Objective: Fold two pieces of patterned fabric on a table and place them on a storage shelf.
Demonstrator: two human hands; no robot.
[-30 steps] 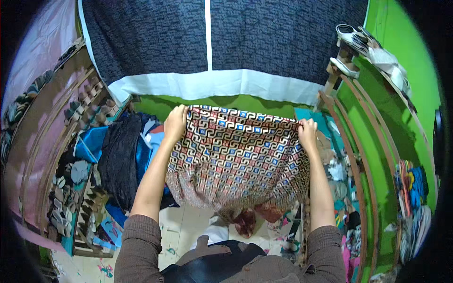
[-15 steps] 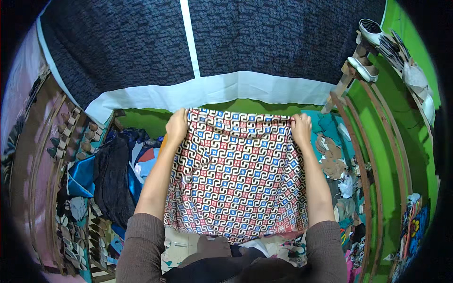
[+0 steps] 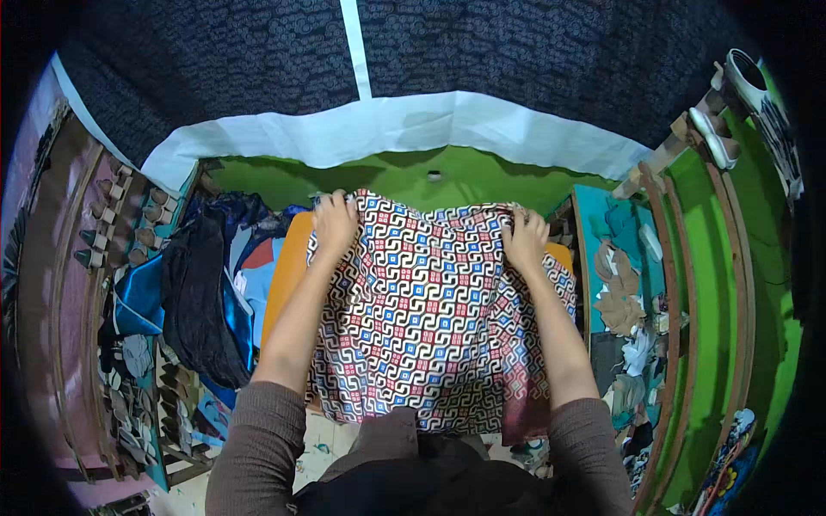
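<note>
A patterned cloth [image 3: 422, 301] with linked geometric shapes in red, blue, cream and black is spread out in front of me. Its upper part lies over an orange tabletop [image 3: 291, 249], while the lower part hangs toward my lap. At the far left corner, my left hand [image 3: 337, 225] is closed on the cloth with curled fingers. My right hand [image 3: 525, 239] grips the far right side, where the fabric is bunched. Beyond my right forearm, a loose fold of the same cloth drapes down. The fingertips are partly hidden by the cloth.
Dark garments [image 3: 202, 301] and blue satin lie piled at the left. Wooden racks with shoe parts [image 3: 107, 224] stand further left. On the right, a teal shelf [image 3: 589, 206] holds brown and white scraps, beside wooden rails [image 3: 680, 284]. A dark curtain [image 3: 516, 52] hangs ahead.
The cloth, held up and stretched between both hands before, has come down onto the orange tabletop. My hands have moved slightly closer together, and the fabric is looser with more folds.
</note>
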